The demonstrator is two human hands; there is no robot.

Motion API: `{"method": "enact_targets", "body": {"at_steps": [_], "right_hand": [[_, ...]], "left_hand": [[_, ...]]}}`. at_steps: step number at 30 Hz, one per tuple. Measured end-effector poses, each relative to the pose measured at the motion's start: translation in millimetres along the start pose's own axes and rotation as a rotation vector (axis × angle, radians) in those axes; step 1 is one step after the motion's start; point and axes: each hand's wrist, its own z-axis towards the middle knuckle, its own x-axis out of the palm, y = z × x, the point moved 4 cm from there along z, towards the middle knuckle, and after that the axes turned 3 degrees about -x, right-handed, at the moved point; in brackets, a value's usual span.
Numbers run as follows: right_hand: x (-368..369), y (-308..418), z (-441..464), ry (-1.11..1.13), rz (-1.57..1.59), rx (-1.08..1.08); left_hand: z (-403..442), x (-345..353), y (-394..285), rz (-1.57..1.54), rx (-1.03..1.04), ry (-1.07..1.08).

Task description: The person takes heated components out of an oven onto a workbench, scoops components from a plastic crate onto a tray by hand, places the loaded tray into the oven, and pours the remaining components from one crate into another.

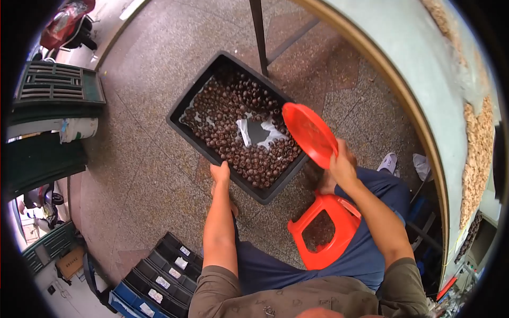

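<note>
A black plastic bin [180, 129] stands tilted in front of me, with many small dark brown round beads [228, 140] inside. Among them a bare patch of its floor shows, with white scraps [245, 131] around it. My left hand [220, 174] grips the near rim of the bin, thumb on top and the other fingers hidden under it. In my right hand [343, 161] is a shallow red plastic dish [307, 132], held by its edge and tipped over the bin's right side. Whether anything lies in the dish is hard to make out.
A red plastic stool [331, 257] stands by my right leg. Black trays with white labels [172, 273] are lined up at lower left. On the right curves a large table [403, 69] with light brown pieces on it. A metal leg [259, 37] rises behind the bin.
</note>
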Motion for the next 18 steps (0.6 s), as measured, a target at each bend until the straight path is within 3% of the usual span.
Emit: {"method": "enact_targets", "body": {"at_steps": [5, 8, 12, 14, 16, 17, 18], "right_hand": [[33, 24, 30, -0.002, -0.045, -0.14], [31, 13, 26, -0.085, -0.056, -0.105], [22, -6, 32, -0.107, -0.023, -0.022], [18, -4, 37, -0.157, -0.021, -0.084], [26, -7, 35, -0.049, -0.047, -0.128], [24, -6, 40, -0.089, -0.053, -0.195], [27, -1, 30, -0.09, -0.047, -0.259]], "left_hand": [[-3, -11, 6, 0.172, 0.101, -0.124], [-40, -16, -27, 0.042, 0.126, -0.158], [-110, -47, -95, 0.158, 0.107, -0.301], [-94, -61, -62, 0.159, 0.177, -0.329], [-85, -66, -44, 0.101, 0.23, -0.323], [-105, -72, -61, 0.03, 0.05, -0.181], [-108, -69, -43, 0.078, 0.071, -0.204]]}}
